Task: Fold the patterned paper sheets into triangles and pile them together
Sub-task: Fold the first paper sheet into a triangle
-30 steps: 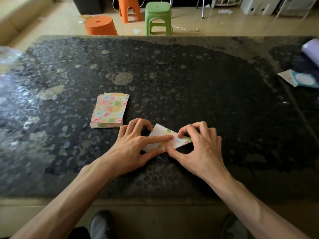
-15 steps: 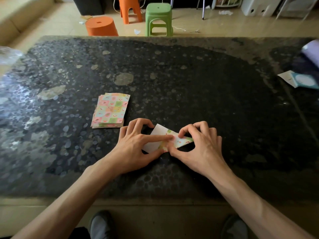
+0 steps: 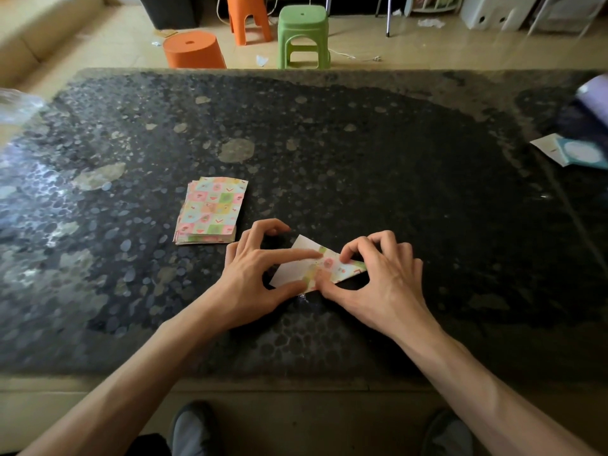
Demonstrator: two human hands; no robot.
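The patterned paper sheet [image 3: 317,268], a pastel checked square with a plain white back, lies partly folded on the dark, speckled stone worktop [image 3: 411,192], near its front edge and between the two hands. Its left part shows the white back; a folded flap with pink, green and yellow squares lies over its right part and runs to a point on the right.

The left hand [image 3: 253,274] holds the sheet down, with the forefinger stretched across the white part and the thumb set against the near edge. Its other fingers are arched up, with their tips on the worktop beyond the sheet. The right hand [image 3: 383,278] pinches the coloured flap: the bent forefinger presses its tip on top and the thumb meets the near edge, close to the left thumb. The remaining fingers are curled behind the flap.

Beyond and to the left, near the left hand but apart from it, sits a flat stack of patterned paper sheets [image 3: 210,210] in the same pastel print.

At the worktop's far right edge lie a teal and white packet [image 3: 579,154] and a pale purple roll [image 3: 594,97]. On the floor beyond stand a round orange stool [image 3: 194,51], a taller orange plastic stool [image 3: 248,19] and a green plastic stool [image 3: 302,34]. Two grey shoes [image 3: 192,429] show below the worktop's front edge.
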